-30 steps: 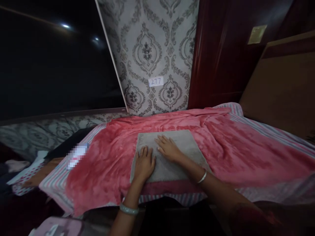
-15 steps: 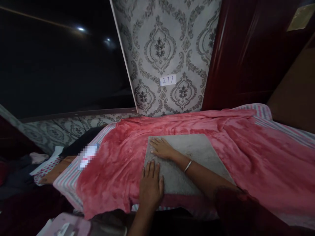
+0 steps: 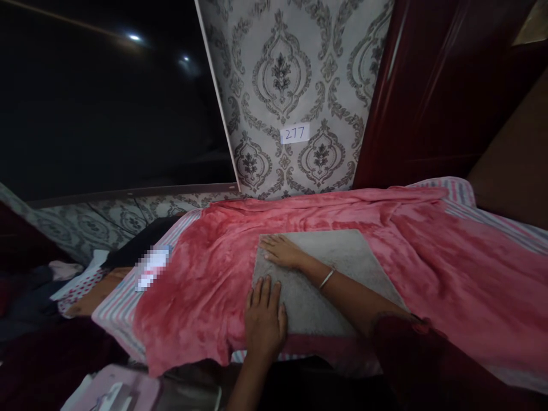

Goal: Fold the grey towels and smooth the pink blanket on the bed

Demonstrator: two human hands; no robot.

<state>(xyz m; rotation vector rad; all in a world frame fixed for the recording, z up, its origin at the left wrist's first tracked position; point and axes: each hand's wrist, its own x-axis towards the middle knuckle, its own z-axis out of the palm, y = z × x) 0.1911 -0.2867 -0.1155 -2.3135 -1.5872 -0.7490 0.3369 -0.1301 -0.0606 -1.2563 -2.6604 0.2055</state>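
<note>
A flat grey rectangle of soft-looking cloth (image 3: 338, 302) lies on a rumpled pink fleece blanket (image 3: 205, 285). My right hand (image 3: 282, 251), with a silver bangle at the wrist, rests palm down on the cloth's far left corner, its fingers spread toward the left edge. Near the cloth's front left side, my left hand (image 3: 265, 319) lies flat, fingers stretched forward over the edge between cloth and blanket. Neither hand grips anything. My right forearm crosses over the cloth and hides part of it.
Under the blanket shows a striped cover (image 3: 120, 308) on the table. A large dark television screen (image 3: 111, 103) stands at the left. Behind is patterned wallpaper with a paper label (image 3: 295, 133) reading 277. A pink stool-like object (image 3: 124, 388) sits at the lower left.
The camera view has shifted slightly. Both hands keep nearly the same places on the grey cloth, and the right fingers lie a little closer to its far edge.
</note>
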